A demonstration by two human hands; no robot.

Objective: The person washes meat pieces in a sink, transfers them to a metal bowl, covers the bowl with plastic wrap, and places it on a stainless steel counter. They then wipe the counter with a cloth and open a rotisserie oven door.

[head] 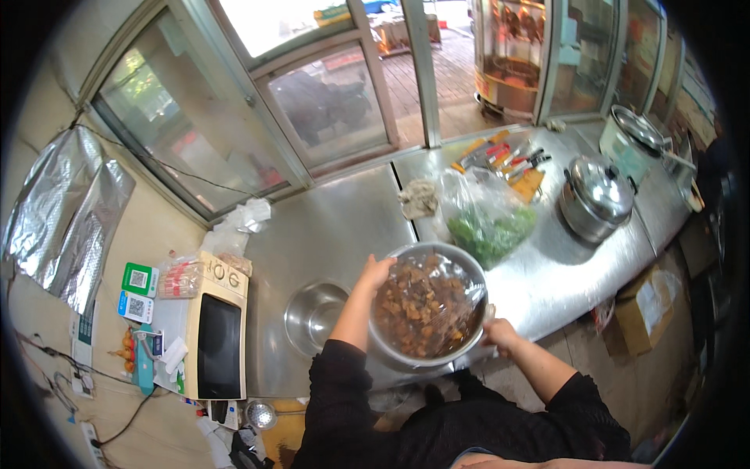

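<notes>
A wide metal basin [486,293] is between my hands at the counter's front edge. Brown chunks of cooked food [419,302] in dark liquid fill it, with shiny clear plastic film [469,296] over part of them. My left hand [378,272] grips the far left rim. At the near right rim, my right hand [500,336] holds the basin, with something pale by its fingers that I cannot make out. Left of the basin stands an empty stainless-steel bowl [310,313], partly behind my left forearm. Beyond the basin lies a clear plastic bag of green leafy vegetables [492,231].
A crumpled cloth [418,199] lies near several knives and tools [504,161] by the window. To the right are a lidded steel pot [597,196] and a larger pot [630,138]. A microwave [220,346] stands left; a cardboard box [638,316] sits on the floor.
</notes>
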